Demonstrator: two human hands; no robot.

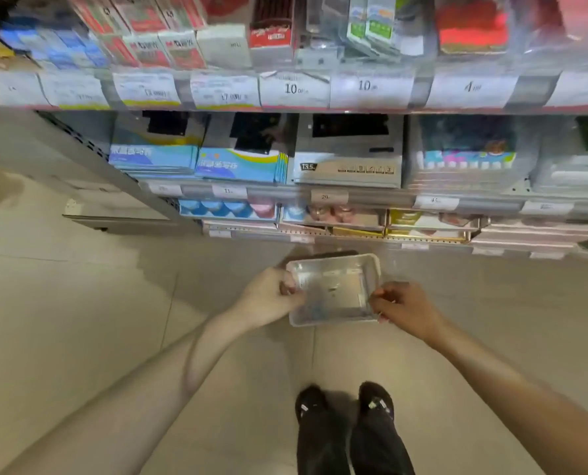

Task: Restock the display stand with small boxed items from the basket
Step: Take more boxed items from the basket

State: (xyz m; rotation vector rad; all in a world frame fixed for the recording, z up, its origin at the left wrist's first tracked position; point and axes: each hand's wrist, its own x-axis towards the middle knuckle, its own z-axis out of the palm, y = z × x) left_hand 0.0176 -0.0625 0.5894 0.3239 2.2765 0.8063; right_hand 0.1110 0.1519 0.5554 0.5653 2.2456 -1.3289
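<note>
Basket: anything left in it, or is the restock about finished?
The clear basket looks nearly empty, so most boxes seem placed; the shelves look full. The left hand and right hand grip its ends. What remains is unclear.

One wide camera on my head looks steeply down. It faces the shelves (320, 197), close. My shoes (344, 404) sit at the bottom.
</note>
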